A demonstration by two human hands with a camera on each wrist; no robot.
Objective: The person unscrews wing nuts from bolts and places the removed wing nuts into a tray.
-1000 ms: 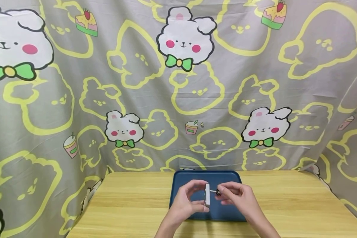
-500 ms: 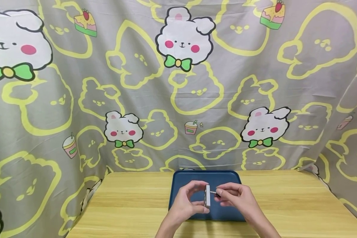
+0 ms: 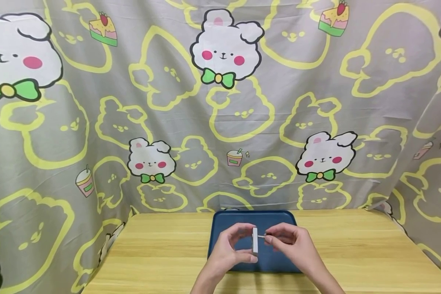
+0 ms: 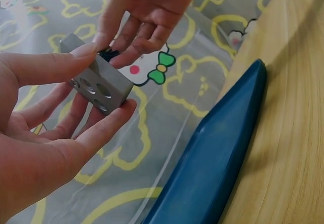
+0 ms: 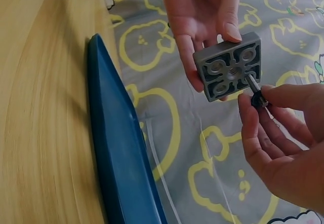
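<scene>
My left hand (image 3: 228,250) holds a square grey plate (image 3: 255,241) on edge above the tray, thumb on one side and fingers on the opposite one. In the right wrist view the plate's ribbed face (image 5: 230,67) shows several round holes; its other face, with holes too, shows in the left wrist view. My right hand (image 3: 295,241) pinches a screw (image 5: 254,85) by its black knob (image 5: 258,100) between thumb and fingers. The screw's tip meets the ribbed face at a corner; how deep it sits in a hole there cannot be told.
Below both hands a blue tray (image 3: 220,220) lies on the light wooden table (image 3: 161,245). Behind the table and along its sides hangs a grey curtain (image 3: 206,122) with cartoon prints.
My right fingers and thumb have shifted on the black knob, as if turning it. The left hand and plate stay nearly still; the whole head view slides slightly left.
</scene>
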